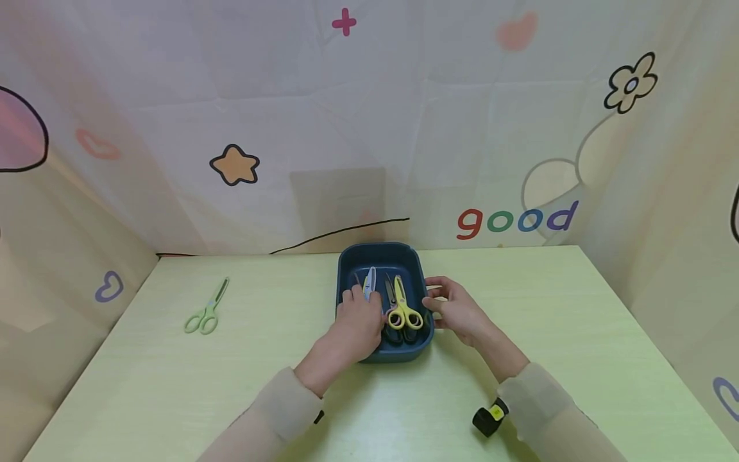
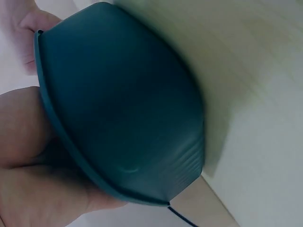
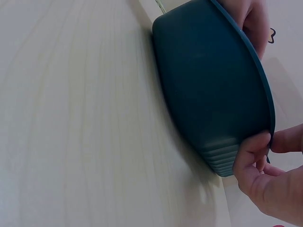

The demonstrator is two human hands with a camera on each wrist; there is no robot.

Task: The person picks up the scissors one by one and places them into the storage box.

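A dark blue plastic bin (image 1: 378, 251) stands on the table with several pairs of scissors inside. My left hand (image 1: 359, 324) reaches over its left rim, bent fingers down among the scissors; the fingertips are hidden. Just beyond those fingers shows a pale blue-white blade (image 1: 370, 282). To their right lie yellow scissors (image 1: 399, 296), on top of darker-handled ones. My right hand (image 1: 462, 314) holds the bin's right side. In the right wrist view, the right thumb and finger (image 3: 253, 149) pinch the rim of the bin (image 3: 213, 80).
Light green scissors (image 1: 209, 309) lie alone on the left of the pale wooden table (image 1: 277, 301). Behind the bin, a printed curtain (image 1: 346, 122) hangs along the table's back edge. A black and yellow device (image 1: 491, 416) sits by the right sleeve.
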